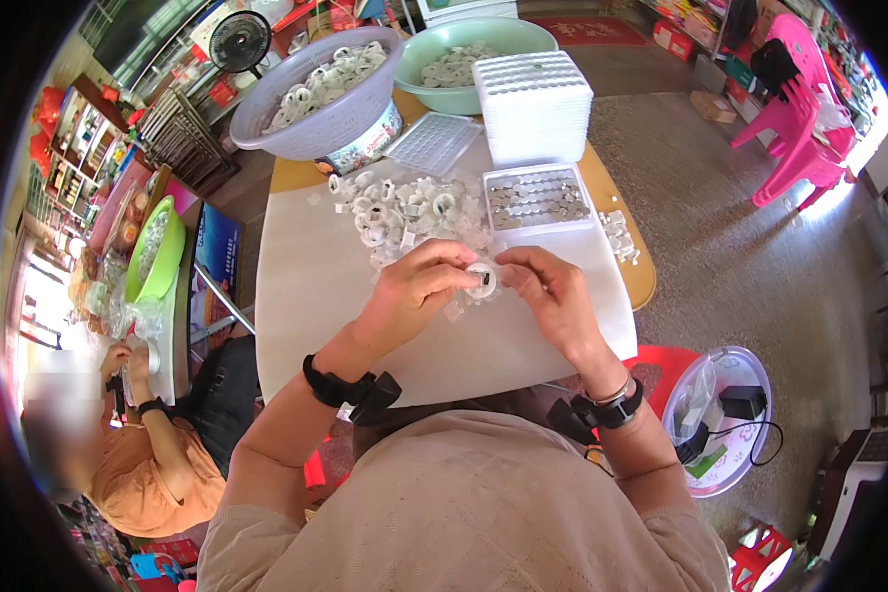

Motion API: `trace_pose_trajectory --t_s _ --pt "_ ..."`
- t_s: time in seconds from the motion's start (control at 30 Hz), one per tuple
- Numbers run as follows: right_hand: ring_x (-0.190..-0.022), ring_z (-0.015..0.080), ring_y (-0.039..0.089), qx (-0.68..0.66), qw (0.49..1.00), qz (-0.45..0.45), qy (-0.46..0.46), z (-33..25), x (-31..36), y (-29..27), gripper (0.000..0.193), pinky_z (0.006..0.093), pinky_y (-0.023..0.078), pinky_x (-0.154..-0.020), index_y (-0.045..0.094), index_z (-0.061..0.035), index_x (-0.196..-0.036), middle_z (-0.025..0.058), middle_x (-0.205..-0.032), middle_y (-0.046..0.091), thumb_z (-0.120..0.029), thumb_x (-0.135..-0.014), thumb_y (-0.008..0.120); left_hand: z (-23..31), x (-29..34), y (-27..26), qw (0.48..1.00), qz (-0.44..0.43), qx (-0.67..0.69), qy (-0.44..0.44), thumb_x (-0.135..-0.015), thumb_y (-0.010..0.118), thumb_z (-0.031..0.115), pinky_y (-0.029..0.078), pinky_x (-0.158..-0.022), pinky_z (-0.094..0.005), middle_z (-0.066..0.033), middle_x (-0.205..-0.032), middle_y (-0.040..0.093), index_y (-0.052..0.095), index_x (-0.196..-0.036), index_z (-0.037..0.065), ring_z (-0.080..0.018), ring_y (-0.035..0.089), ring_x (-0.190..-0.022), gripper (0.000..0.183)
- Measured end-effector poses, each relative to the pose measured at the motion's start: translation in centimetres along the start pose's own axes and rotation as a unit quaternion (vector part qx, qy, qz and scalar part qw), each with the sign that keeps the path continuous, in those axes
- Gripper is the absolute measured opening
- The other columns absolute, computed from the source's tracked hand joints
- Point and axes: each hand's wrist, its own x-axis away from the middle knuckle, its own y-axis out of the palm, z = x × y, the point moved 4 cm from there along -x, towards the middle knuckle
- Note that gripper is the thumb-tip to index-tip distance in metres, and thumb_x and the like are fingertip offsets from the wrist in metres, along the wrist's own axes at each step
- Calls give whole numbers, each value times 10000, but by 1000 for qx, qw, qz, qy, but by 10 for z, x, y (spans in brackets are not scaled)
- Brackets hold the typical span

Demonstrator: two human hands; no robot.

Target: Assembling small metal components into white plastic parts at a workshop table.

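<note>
Over the near middle of the white-covered table (335, 326), my left hand (414, 296) pinches a small round white plastic part (482, 283) with a dark piece in its middle. My right hand (555, 301) is at the part's right edge, thumb and forefinger closed together. What those fingers hold, if anything, is too small to make out. Just beyond my hands lies a loose heap of similar white plastic parts (395, 219). Right of the heap, a white tray (537, 229) holds rows of small silvery discs (538, 200).
Behind stand a lavender basket (257, 118), a green basin (414, 96), stacked white trays (533, 109) and a clear tray (434, 143). Small white pieces (618, 237) line the right edge. A tub (725, 469) is at lower right, pink chairs (799, 128) beyond. A co-worker (163, 474) sits left.
</note>
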Motion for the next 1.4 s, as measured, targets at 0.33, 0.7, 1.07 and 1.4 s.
trace_pose_trajectory --t_s 0.33,0.7,1.07,1.4 --pt "-601 45 512 -205 972 11 110 -1 -1 9 125 194 418 -540 623 -3 -937 26 -757 632 -124 -909 605 -18 -3 18 910 -33 350 -218 -902 567 -12 525 -832 -307 -69 -1075 621 537 -1242 -20 -158 610 -983 341" --pt "-597 59 514 -247 959 -20 136 -11 0 25 143 200 395 -518 586 -28 -876 32 -736 623 -163 -923 602 -32 -2 25 814 -29 542 -209 -960 550 195 488 -769 -306 -56 -1034 622 521 -1274 15 -152 600 -871 363" --pt "-571 70 500 -116 976 -7 183 -2 -15 25 180 223 392 -513 630 -36 -844 32 -697 601 -191 -925 588 -63 6 23 744 22 634 -209 -966 535 206 461 -712 -264 -34 -947 608 537 -1226 28 -121 570 -825 315" --pt "-796 309 589 438 888 66 -125 -5 -62 -7 54 408 476 -690 679 -39 -808 106 -805 606 -81 -795 648 -57 5 22 717 4 635 -288 -966 542 205 464 -697 -250 -20 -910 603 552 -1214 31 -104 565 -763 304"
